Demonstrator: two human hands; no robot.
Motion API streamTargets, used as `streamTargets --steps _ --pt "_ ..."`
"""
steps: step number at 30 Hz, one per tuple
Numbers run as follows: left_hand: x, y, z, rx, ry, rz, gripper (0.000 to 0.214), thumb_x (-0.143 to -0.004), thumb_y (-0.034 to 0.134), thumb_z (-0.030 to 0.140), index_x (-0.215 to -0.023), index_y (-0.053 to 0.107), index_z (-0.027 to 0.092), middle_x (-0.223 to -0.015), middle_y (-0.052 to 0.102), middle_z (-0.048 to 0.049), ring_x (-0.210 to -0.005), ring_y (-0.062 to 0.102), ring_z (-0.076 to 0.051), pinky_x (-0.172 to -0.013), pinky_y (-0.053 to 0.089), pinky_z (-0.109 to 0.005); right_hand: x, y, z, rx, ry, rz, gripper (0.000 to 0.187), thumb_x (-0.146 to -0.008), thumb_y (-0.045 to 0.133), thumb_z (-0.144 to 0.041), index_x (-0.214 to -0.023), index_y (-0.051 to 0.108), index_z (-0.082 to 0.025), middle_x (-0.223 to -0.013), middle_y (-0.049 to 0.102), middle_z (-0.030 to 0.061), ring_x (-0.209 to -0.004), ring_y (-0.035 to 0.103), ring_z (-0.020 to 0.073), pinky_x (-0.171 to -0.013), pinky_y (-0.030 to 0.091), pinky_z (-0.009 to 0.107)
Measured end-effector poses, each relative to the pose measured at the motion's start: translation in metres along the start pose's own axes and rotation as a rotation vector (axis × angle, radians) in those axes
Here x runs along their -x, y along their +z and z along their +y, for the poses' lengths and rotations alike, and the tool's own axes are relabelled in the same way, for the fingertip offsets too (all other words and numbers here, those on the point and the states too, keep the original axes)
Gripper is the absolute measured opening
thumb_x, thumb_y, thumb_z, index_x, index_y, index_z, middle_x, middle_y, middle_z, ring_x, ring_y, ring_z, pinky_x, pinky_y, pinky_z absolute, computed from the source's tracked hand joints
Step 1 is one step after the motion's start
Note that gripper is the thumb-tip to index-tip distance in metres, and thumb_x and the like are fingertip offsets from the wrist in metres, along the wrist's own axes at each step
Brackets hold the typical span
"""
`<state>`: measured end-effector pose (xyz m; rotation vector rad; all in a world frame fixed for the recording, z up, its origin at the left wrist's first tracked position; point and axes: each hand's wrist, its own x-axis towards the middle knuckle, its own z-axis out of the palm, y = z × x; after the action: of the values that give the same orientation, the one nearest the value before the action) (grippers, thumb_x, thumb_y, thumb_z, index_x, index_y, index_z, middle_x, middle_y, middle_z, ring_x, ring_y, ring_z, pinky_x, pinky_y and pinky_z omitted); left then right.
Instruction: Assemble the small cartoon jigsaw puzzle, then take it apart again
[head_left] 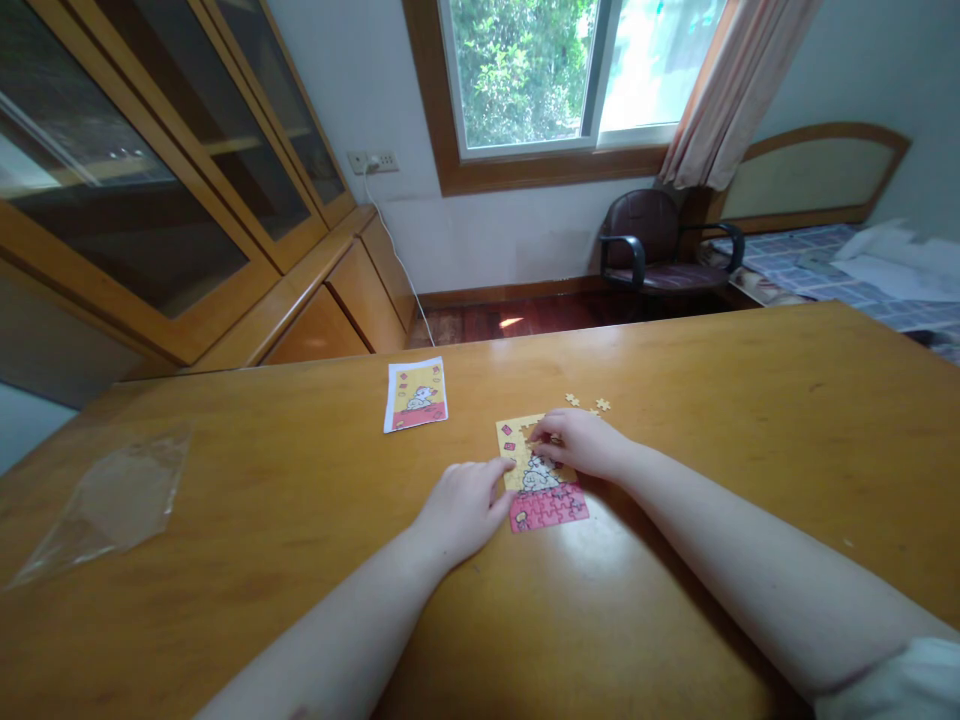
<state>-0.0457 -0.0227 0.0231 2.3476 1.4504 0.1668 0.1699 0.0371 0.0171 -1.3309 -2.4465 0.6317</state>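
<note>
Centrally, on a glossy yellow-brown wooden counter (285, 490), lies one partly assembled, rectangular yellow-and-pink jigsaw puzzle (547, 510). Left hand (463, 510): unclenched, touching its left edge. Right hand (589, 443): curled over its far right; grip indiscernible.

The right hand (586, 442) covers the upper right of the jigsaw puzzle (550, 507); whether it pinches anything cannot be told. The left hand (461, 508) hides part of the puzzle's left edge. Small red marks on the picture card (417, 397) are too tiny to make out. Cabinet (214, 235), window (517, 75), bed (814, 265) and right sleeve (900, 685) run out of view.
</note>
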Motion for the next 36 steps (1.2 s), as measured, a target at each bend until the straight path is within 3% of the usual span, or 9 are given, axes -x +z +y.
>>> streamTargets --steps 7,14,23,30,36 --pt "0.000 -0.001 0.001 0.008 -0.007 -0.008 0.034 -0.087 0.051 0.030 -0.118 0.059 0.021 -0.083 0.068 -0.0038 -0.082 0.064 -0.021 -0.075 0.044 -0.030 -0.002 -0.005 0.014 -0.072 0.258 0.123 0.015 -0.083 0.058 -0.030 -0.090 0.069 -0.023 -0.086 0.071 0.0006 -0.073 0.060 0.0141 -0.065 0.042 0.024" --pt "0.000 0.000 0.001 0.004 0.003 -0.005 0.034 -0.086 0.051 0.030 -0.118 0.059 0.021 -0.084 0.068 -0.0041 -0.081 0.063 -0.021 -0.073 0.044 -0.030 -0.003 -0.001 0.014 -0.096 0.317 0.167 0.016 -0.081 0.058 -0.030 -0.092 0.068 -0.023 -0.085 0.071 0.0005 -0.072 0.060 0.0138 -0.066 0.042 0.024" --pt "0.000 -0.001 0.001 0.004 -0.006 -0.010 0.035 -0.087 0.050 0.031 -0.119 0.059 0.021 -0.084 0.068 -0.0044 -0.082 0.063 -0.021 -0.074 0.045 -0.030 -0.003 0.000 0.010 -0.041 0.293 0.156 0.018 -0.085 0.054 -0.032 -0.093 0.068 -0.023 -0.086 0.071 0.0018 -0.077 0.061 0.0157 -0.068 0.043 0.026" --pt "0.000 0.002 -0.001 0.001 -0.002 0.003 0.035 -0.087 0.050 0.031 -0.119 0.059 0.022 -0.086 0.069 -0.0043 -0.081 0.063 -0.021 -0.071 0.044 -0.029 -0.001 -0.009 0.024 0.049 0.112 0.130 0.018 -0.083 0.059 -0.034 -0.090 0.070 -0.021 -0.091 0.066 0.0041 -0.081 0.061 0.0158 -0.078 0.044 0.026" --pt "0.000 0.003 -0.001 0.003 0.006 0.015 0.034 -0.087 0.050 0.032 -0.118 0.059 0.022 -0.087 0.069 -0.0041 -0.081 0.063 -0.021 -0.071 0.044 -0.029 0.000 -0.003 0.023 0.103 0.085 0.104 0.023 -0.083 0.059 -0.039 -0.094 0.070 -0.022 -0.097 0.064 0.0044 -0.084 0.062 0.0169 -0.077 0.045 0.027"
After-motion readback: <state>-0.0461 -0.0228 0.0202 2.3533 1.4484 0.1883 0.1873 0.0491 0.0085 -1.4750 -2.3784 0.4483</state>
